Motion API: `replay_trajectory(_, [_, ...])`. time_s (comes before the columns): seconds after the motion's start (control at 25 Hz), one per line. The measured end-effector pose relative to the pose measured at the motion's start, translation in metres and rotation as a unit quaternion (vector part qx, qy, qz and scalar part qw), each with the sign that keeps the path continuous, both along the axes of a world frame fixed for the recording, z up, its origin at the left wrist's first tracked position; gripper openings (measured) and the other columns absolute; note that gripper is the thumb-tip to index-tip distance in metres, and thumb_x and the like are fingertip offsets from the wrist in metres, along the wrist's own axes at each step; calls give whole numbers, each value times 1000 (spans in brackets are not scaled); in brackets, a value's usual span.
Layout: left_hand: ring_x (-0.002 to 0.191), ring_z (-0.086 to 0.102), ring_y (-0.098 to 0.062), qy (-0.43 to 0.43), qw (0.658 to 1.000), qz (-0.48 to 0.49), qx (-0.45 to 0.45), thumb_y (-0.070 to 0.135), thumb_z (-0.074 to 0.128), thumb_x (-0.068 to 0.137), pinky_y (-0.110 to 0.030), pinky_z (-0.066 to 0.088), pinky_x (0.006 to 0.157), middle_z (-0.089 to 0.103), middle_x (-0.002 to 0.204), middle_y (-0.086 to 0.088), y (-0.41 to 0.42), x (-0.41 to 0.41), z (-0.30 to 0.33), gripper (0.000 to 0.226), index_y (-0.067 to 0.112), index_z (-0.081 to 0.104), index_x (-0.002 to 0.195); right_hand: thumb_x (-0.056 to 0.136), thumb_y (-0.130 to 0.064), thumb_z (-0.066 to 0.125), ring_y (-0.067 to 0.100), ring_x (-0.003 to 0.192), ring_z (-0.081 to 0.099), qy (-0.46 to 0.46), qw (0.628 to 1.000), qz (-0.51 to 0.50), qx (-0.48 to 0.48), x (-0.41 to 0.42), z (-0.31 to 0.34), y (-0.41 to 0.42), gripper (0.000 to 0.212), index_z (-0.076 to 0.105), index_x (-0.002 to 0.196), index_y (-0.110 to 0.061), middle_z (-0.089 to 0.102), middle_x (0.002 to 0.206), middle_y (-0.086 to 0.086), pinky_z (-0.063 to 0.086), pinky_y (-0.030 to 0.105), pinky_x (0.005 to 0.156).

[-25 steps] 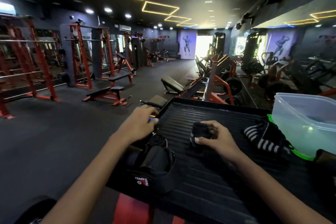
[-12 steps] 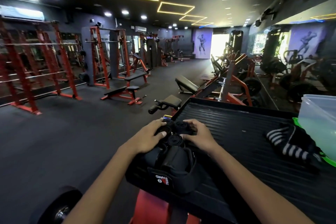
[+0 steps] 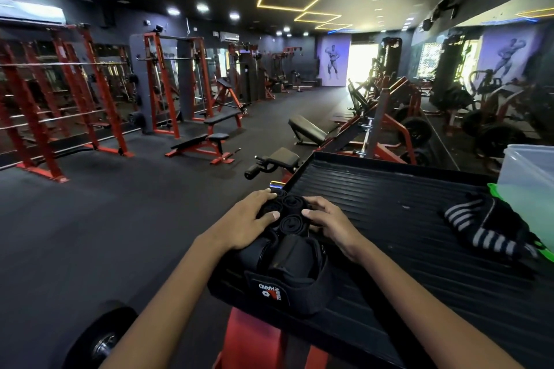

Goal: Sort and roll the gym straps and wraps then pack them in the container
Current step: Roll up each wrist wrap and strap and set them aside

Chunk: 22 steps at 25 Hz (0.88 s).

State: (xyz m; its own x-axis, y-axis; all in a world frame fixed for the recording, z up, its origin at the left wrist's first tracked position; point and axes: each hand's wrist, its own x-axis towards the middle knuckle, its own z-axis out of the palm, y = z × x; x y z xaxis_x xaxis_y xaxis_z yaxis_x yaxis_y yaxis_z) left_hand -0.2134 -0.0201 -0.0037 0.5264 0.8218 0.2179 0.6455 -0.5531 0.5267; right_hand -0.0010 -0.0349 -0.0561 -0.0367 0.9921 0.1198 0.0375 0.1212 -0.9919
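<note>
A dim gym stretches away, red squat racks at nine and ten o'clock, plate-loaded machines at one and two. Nearest the camera lies a black ribbed bench (image 3: 389,210), its surface running from five o'clock up toward one.

At the bench's near-left corner sits a cluster of black rolled straps (image 3: 287,213), at least three tight coils standing on end and touching one another. The left hand (image 3: 245,223) cups the cluster from its nine o'clock side, fingers curled over the top coil; the right hand (image 3: 326,223) closes on it from three o'clock, fingertips on the rolls. Both grips are wrapped round the bundle, pressing it together. Just behind the rolls, at six o'clock, lies a black padded support (image 3: 287,272) with a red and white logo.

At three o'clock a black-and-grey striped wrap (image 3: 482,225) lies loose and unrolled, beside the translucent container (image 3: 527,183) with its green lid (image 3: 494,192) under it.

The step looks like gathering finished rolls. Next, I judge, the bundle needs carrying across to the container at three o'clock without the coils springing open; the striped wrap is yet to be rolled.
</note>
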Motion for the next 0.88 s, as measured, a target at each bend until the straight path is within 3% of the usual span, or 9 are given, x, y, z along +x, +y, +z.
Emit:
replay_trajectory(0.2, [137, 35, -13, -9, 1000, -1, 15, 29, 52, 98, -26, 29, 111, 34, 153, 3, -2, 0, 1, 47, 16, 42, 142, 95, -22, 58, 22, 108, 59, 18, 1000, -22, -14, 4, -1, 3, 16, 64, 109, -21, 63, 115, 6, 44, 43, 100])
replay_trajectory(0.44, [133, 41, -14, -25, 999, -3, 38, 28, 54, 97, -23, 33, 107, 40, 148, 3, -5, -4, 0, 46, 14, 44, 140, 95, -31, 58, 14, 108, 62, -46, 998, -36, -10, 12, 10, -15, 19, 63, 111, -22, 66, 112, 0, 49, 38, 96])
replay_trajectory(0.6, [124, 48, -18, -31, 990, 1, 138, 28, 56, 96, -26, 36, 102, 53, 133, -1, -12, 12, 15, 36, 12, 54, 128, 90, -35, 64, 6, 105, 62, -151, 987, -55, 27, 36, 18, -35, 22, 65, 110, -25, 68, 108, -8, 51, 30, 92])
replay_trajectory(0.76, [116, 50, -15, -61, 982, -73, 162, 28, 59, 93, -29, 38, 100, 59, 123, -1, -29, 75, 37, 30, 13, 61, 119, 87, -22, 71, 7, 98, 65, -214, 964, -142, 65, 76, 25, -58, 22, 67, 108, -15, 70, 102, -3, 50, 17, 87])
replay_trajectory(0.88, [102, 57, -9, -123, 976, -118, 135, 22, 63, 91, -22, 43, 91, 65, 108, 1, -45, 136, 38, 17, 14, 67, 105, 87, -16, 70, 12, 93, 66, -233, 948, -208, 64, 116, 27, -82, 18, 68, 104, -12, 71, 99, 1, 50, 15, 78])
